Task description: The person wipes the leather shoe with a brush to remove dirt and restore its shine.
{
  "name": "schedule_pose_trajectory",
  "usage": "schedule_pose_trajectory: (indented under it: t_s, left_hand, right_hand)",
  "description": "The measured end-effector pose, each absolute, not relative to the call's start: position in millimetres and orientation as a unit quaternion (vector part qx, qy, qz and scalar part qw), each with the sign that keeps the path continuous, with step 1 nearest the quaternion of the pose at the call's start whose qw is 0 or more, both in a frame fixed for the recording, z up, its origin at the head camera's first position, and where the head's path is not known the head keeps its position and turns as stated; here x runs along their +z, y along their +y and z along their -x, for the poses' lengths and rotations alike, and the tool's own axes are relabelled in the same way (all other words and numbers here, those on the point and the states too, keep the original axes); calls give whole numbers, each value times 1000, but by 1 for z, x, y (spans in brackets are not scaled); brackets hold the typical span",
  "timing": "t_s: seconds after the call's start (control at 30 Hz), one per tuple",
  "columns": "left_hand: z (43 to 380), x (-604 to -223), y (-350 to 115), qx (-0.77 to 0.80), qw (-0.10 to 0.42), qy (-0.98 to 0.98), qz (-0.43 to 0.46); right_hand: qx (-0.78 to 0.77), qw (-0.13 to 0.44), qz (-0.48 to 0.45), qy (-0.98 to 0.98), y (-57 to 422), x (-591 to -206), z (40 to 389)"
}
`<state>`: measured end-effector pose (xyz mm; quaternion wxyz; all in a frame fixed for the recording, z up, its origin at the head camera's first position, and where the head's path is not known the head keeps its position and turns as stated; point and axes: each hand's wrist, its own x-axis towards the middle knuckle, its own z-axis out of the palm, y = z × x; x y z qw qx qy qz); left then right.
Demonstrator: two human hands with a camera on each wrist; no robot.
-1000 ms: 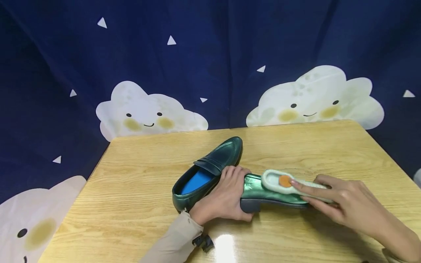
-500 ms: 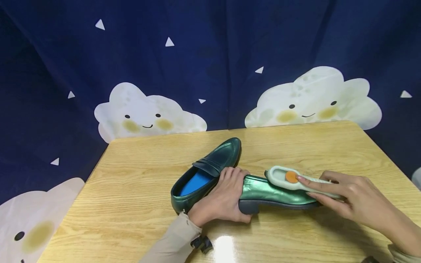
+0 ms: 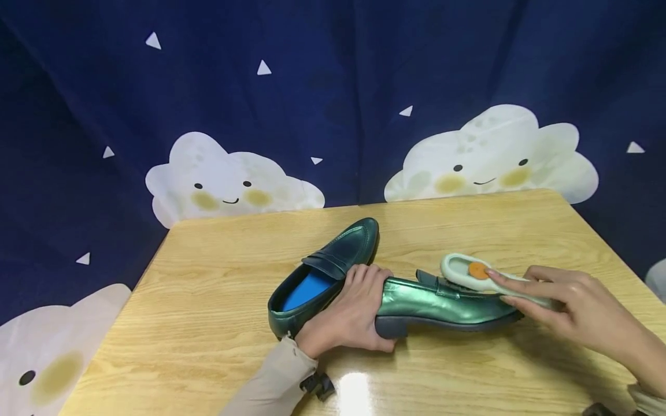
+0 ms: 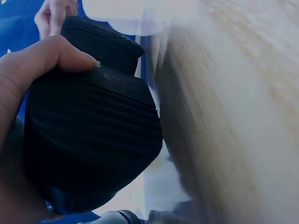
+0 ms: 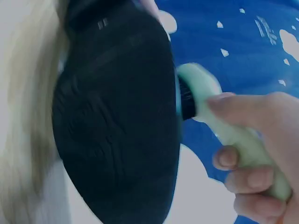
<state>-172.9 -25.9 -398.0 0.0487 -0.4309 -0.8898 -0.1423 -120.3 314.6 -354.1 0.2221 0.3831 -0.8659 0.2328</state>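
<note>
My left hand [image 3: 354, 312] grips a shiny green loafer [image 3: 437, 303] by its heel end. The loafer lies on its side in the hand, toe to the right, and its ridged black heel [image 4: 93, 121] shows in the left wrist view under my thumb. In my right hand [image 3: 577, 306] is a pale green brush [image 3: 463, 271] with an orange button [image 3: 478, 270], the index finger on that button. Dark bristles [image 5: 187, 99] meet the upper of the loafer in the right wrist view, beside its black sole [image 5: 117, 112].
The matching dark green loafer [image 3: 346, 248] with a blue insole stands upright on the wooden table [image 3: 208, 277], just left of and behind my left hand. A dark blue curtain [image 3: 291, 104] with printed clouds hangs behind the table's far edge.
The brush has slid rightward along the loafer toward its toe, uncovering the strap and tongue. My left hand keeps its hold on the heel, and the other loafer stays in place.
</note>
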Motion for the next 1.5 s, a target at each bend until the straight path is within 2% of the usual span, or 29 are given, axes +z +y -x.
schedule_pose_trajectory:
  t_s: [0.07,0.2,0.27,0.47,0.53,0.67,0.83,0.9,1.03,1.1,1.27,1.33,1.4,1.5]
  left_hand:
    - [172,-398,-27,-142,44,-889,433]
    - [173,-398,-29,-143,40,-886,438]
    - [174,-398,-30,-146,42,-886,438]
    - [173,-399,-30,-148,49,-884,441]
    - [172,-399,-29,-143,53,-883,444]
    - [171,-398,-30,-137,56,-885,442]
    - [171,-398,-31,-136,59,-887,438]
    - [170,-398,-31,-136,60,-885,441]
    - [170,-398,-29,-131,65,-883,446]
    - [170,-397,-28,-128,69,-883,447]
    - [168,-397,-26,-116,79,-883,448]
    - [166,-397,-25,-112,79,-883,449]
    - [166,-397,-25,-109,78,-883,449]
    - [166,-397,-24,-104,80,-884,449]
  right_hand:
    - [256,203,-384,-864,321,-356,118]
    - [343,140,-445,-815,328,-362,115]
    - [342,129,-441,-820,330,-362,114]
    - [249,203,-355,-878,337,-362,116]
    - [281,196,-366,-865,341,-364,115]
    - [377,144,-424,-811,344,-369,114]
    - [283,199,-360,-867,349,-365,113]
    - [286,198,-351,-869,355,-366,110]
    - [368,141,-394,-830,365,-371,106]
    - [365,134,-396,-832,367,-372,106]
    - [212,240,-309,-896,368,-371,109]
    - [184,267,-279,-904,370,-371,108]
    - [213,265,-284,-896,372,-371,106]
    - [298,223,-327,-868,374,-372,102]
